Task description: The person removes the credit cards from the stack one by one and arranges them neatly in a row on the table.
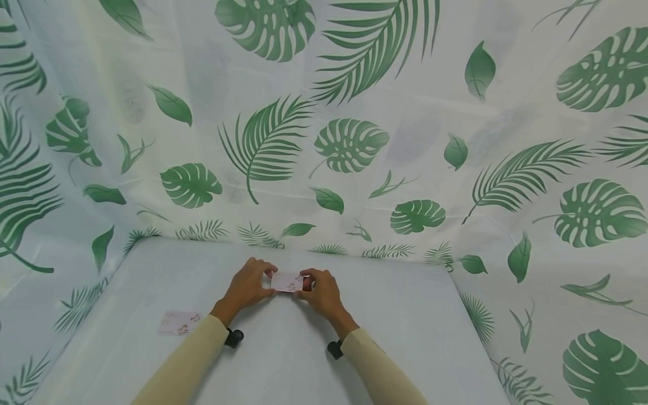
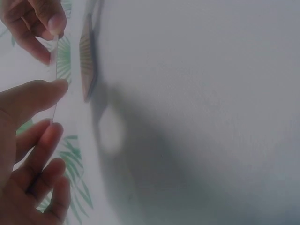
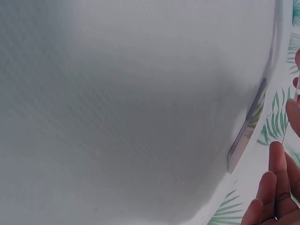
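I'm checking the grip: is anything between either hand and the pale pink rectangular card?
Nothing visible: the left hand and right hand pinch the pale pink rectangular card directly at opposite ends. A thin shiny rectangular object lies on the white table, apart from it.

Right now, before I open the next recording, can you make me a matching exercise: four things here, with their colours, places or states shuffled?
1. left hand and right hand
2. sleeves
3. backdrop
4. loose card

A. pale yellow
B. lying on the table, left of the hands
C. pinching the held card
D. white with green leaves

Pairs: 1-C; 2-A; 3-D; 4-B
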### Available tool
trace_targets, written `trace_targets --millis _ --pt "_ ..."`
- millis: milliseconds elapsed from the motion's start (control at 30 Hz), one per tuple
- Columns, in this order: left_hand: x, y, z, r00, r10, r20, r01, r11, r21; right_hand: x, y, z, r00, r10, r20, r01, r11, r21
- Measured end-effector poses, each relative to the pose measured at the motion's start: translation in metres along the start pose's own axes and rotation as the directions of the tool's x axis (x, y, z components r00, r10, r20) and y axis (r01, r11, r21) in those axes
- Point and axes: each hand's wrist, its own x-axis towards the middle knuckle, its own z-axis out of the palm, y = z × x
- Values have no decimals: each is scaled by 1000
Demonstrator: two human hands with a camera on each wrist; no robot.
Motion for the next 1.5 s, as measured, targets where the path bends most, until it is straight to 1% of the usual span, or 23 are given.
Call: trace_targets --millis 167,367,633,833,1033,1267,1500 --pt "-5 0 -6 1000 13 -10 -13 1000 3 -2 -1 3 1000 -13 -1 13 1000 1" --pt "-10 0 -13 1000 -6 2 6 1000 -9 -8 -8 3 1000 -21 -1 21 1000 11" --pt "-21 -3 -20 999 25 -25 -25 999 24 -13 -13 8 1000 -30 1 30 1000 -4" --pt "-27 -5 -25 999 31 -16 -30 999 20 -16 -19 10 999 -49 -7 49 999 -9" --pt "-35 -10 -29 1000 20 -12 -20 1000 14 -19 -24 14 998 -67 6 67 998 -11" --pt "-44 -14 -34 999 21 -28 -20 999 30 -21 -28 21 997 -77 17 77 997 -27" --pt "-52 -17 -40 1000 6 -22 -5 999 43 -27 -35 26 996 -89 10 89 996 -20"
